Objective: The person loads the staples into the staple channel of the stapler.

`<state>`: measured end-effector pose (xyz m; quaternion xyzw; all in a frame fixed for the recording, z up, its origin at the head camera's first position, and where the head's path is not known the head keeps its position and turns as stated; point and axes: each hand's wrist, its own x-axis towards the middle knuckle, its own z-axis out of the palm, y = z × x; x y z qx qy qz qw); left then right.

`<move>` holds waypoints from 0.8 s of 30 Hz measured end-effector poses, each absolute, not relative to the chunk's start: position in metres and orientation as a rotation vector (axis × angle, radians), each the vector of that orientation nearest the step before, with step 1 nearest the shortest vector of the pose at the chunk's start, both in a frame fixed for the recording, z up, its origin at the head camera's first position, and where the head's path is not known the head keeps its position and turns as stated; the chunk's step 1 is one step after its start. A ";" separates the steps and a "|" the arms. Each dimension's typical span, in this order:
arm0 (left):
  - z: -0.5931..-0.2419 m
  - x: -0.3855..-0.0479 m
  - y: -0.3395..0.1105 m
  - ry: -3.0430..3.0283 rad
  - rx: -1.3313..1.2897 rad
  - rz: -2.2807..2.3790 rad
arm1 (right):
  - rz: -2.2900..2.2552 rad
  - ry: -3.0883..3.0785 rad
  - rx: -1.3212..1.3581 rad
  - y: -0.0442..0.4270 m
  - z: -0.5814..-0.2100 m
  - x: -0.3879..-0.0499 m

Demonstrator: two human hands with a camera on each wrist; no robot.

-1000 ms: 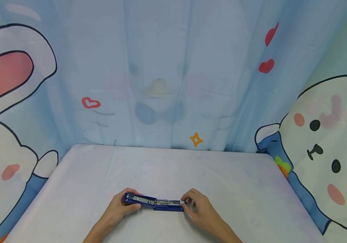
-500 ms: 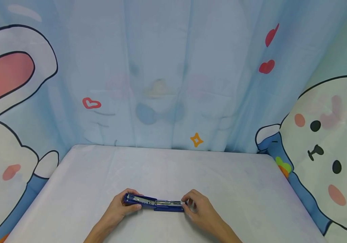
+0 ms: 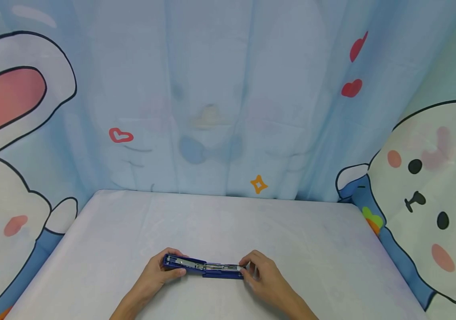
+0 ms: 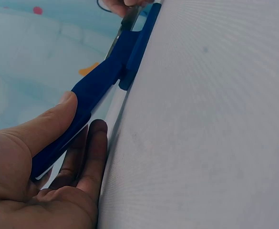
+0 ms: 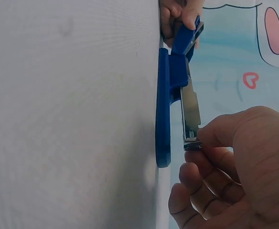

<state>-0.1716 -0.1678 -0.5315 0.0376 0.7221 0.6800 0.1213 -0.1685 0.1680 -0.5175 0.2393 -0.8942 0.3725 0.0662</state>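
A blue stapler [image 3: 222, 274] lies opened out on the white table, its top arm swung back to the left and its metal staple channel [image 5: 190, 107] exposed. My left hand [image 3: 160, 269] grips the swung-back top arm, thumb along the near side and fingers behind, as the left wrist view also shows its blue casing [image 4: 98, 83]. At the opposite end, my right hand [image 3: 265, 275] pinches the front tip of the metal channel between thumb and finger. In the right wrist view the channel stands apart from the blue base [image 5: 163, 119]. Whether staples lie inside is too small to tell.
The table [image 3: 228, 226] has a white cloth over it. Behind hangs a light blue curtain [image 3: 212, 66] printed with cartoon animals and hearts, reaching down to the table's back edge and along both sides.
Both hands keep their holds on the stapler. The right fingers shift very slightly to the right at the channel's tip; the rest looks still.
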 end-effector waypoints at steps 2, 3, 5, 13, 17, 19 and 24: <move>-0.532 -0.172 -0.168 2.111 0.105 1.984 | 1.128 -2.707 0.713 0.168 -0.518 -0.169; -0.532 -0.172 -0.168 2.111 0.103 1.983 | 1.128 -2.712 0.709 0.168 -0.518 -0.169; -0.532 -0.172 -0.168 2.110 0.100 1.983 | 1.130 -2.723 0.696 0.168 -0.518 -0.168; -0.532 -0.172 -0.168 2.102 0.102 1.990 | 1.136 -2.747 0.669 0.168 -0.518 -0.168; -0.532 -0.172 -0.168 2.098 0.105 1.990 | 1.138 -2.755 0.658 0.168 -0.519 -0.169; -0.533 -0.172 -0.168 2.095 0.106 1.991 | 1.146 -2.754 0.658 0.168 -0.519 -0.169; -0.534 -0.172 -0.169 2.090 0.117 1.991 | 1.168 -2.769 0.639 0.167 -0.519 -0.168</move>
